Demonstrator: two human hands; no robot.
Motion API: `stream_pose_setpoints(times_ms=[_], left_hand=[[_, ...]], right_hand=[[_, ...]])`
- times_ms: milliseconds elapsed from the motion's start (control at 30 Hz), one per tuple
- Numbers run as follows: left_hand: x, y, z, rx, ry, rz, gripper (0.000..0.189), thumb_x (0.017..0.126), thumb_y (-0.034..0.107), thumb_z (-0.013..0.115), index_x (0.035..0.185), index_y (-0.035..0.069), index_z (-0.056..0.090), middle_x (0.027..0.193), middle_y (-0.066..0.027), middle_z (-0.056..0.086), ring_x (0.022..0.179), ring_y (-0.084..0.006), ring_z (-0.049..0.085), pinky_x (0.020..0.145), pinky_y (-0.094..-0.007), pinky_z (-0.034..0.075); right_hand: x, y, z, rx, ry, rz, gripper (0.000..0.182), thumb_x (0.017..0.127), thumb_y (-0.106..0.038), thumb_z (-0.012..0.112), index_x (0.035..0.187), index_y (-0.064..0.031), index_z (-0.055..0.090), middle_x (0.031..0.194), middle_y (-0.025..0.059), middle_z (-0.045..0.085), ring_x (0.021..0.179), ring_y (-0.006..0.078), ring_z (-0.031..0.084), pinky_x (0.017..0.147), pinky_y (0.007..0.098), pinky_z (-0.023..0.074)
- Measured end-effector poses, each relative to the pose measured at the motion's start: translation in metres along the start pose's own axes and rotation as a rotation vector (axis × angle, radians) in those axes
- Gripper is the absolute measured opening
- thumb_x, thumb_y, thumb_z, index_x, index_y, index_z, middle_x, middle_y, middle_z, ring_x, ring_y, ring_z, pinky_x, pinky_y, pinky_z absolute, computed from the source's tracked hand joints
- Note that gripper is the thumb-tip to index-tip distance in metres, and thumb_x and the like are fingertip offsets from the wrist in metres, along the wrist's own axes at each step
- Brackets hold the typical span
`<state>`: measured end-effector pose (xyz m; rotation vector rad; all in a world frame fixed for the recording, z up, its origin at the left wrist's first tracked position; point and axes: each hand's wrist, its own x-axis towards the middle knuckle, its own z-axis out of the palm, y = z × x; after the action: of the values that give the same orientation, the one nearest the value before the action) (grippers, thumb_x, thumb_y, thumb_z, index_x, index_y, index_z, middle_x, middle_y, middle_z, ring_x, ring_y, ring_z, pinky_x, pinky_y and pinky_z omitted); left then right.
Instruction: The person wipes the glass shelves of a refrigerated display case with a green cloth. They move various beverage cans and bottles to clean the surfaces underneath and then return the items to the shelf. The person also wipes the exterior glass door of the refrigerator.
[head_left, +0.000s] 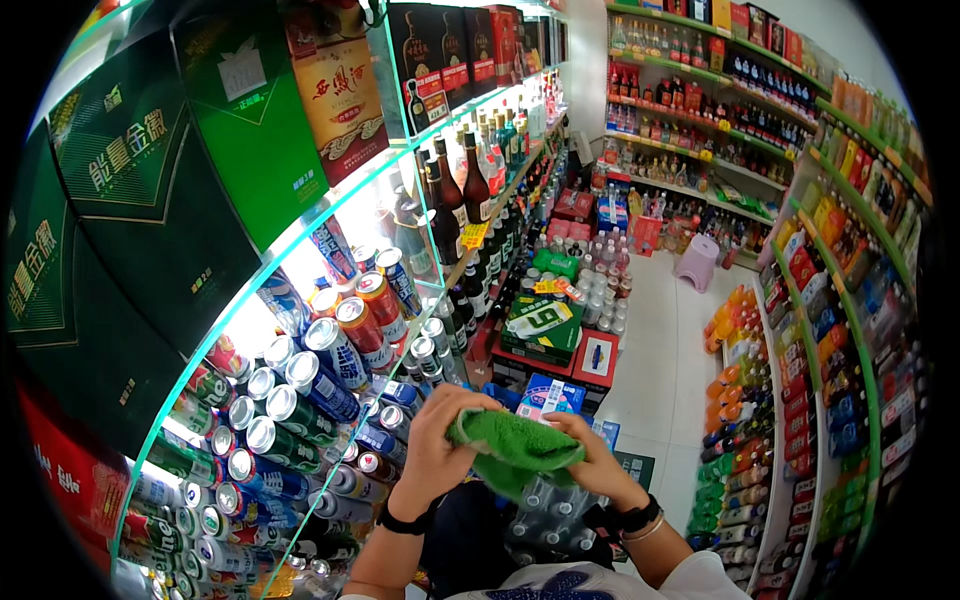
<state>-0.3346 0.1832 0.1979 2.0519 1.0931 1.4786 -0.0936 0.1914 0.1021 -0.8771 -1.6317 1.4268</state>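
A green cloth (525, 442), fuzzy like a towel, is stretched and partly folded between both hands in front of my body. My left hand (442, 435) grips its left end, with the fingers over the top edge. At the other end, my right hand (592, 457) holds it between thumb and fingers. Dark bands circle both wrists. Just left of my left hand stand stacked drink cans (390, 420) on glass shelving. Below the cloth, packed clear bottles (551, 517) sit close to my legs.
Glass shelf edges (225, 315) curve along the left, under large green boxes (120, 150). Ahead, a green carton (541, 328) rests on red cartons beside more bottles. A pink stool (697, 262) stands on the pale tiled floor (660, 337). Shelves of bottles (832, 300) line the right.
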Motion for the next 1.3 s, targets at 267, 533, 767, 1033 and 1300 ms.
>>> stream_pose_setpoints(times_ms=[267, 533, 767, 1033, 1300], left_hand=[[0.003, -0.035, 0.036, 0.012, 0.094, -0.23, 0.031, 0.075, 0.003, 0.065, 0.102, 0.003, 0.051, 0.089, -0.0113, 0.054, 0.077, -0.0276, 0.054, 0.072, -0.0334, 0.045], [-0.024, 0.005, 0.069, 0.085, -0.661, 0.133, 0.027, 0.077, 0.027, 0.076, 0.097, 0.011, 0.066, 0.101, -0.0075, 0.067, 0.098, -0.0283, 0.064, 0.097, -0.0413, 0.042], [-0.034, -0.046, 0.082, -0.24, -0.081, -0.433, 0.038, 0.093, 0.015, 0.065, 0.127, 0.002, 0.053, 0.123, -0.0101, 0.059, 0.108, -0.0218, 0.06, 0.088, -0.0373, 0.051], [-0.018, -0.056, 0.091, -0.286, -0.227, -0.61, 0.029, 0.098, 0.025, 0.062, 0.111, -0.001, 0.063, 0.098, -0.0031, 0.065, 0.093, -0.0087, 0.055, 0.082, -0.0271, 0.046], [-0.01, -0.036, 0.096, 0.177, -0.48, -0.154, 0.058, 0.077, 0.038, 0.078, 0.12, 0.006, 0.058, 0.104, -0.0113, 0.061, 0.097, -0.0316, 0.06, 0.087, -0.0422, 0.048]], right_hand=[[-0.052, 0.035, -0.034, 0.732, 0.195, 0.265, 0.044, 0.102, -0.027, 0.046, 0.14, -0.0044, 0.048, 0.135, 0.0092, 0.055, 0.121, 0.0192, 0.055, 0.104, 0.0356, 0.0427], [-0.014, 0.005, -0.039, 1.268, 0.3, 0.044, 0.065, 0.102, -0.053, 0.034, 0.143, -0.004, 0.045, 0.137, 0.016, 0.056, 0.127, 0.033, 0.052, 0.112, 0.0508, 0.035], [-0.008, -0.007, -0.04, 1.531, 0.251, 0.008, 0.078, 0.101, -0.061, 0.031, 0.15, -0.0007, 0.032, 0.152, 0.0135, 0.041, 0.135, 0.0342, 0.044, 0.115, 0.0515, 0.031], [-0.009, 0.022, -0.048, 1.365, 0.229, 0.112, 0.065, 0.103, -0.053, 0.035, 0.143, -0.002, 0.043, 0.144, 0.0151, 0.049, 0.129, 0.0304, 0.052, 0.109, 0.0471, 0.041], [-0.016, 0.023, -0.056, 1.285, 0.276, 0.282, 0.053, 0.105, -0.045, 0.036, 0.134, -0.0035, 0.052, 0.128, 0.0118, 0.062, 0.116, 0.0259, 0.062, 0.101, 0.0403, 0.0486]])
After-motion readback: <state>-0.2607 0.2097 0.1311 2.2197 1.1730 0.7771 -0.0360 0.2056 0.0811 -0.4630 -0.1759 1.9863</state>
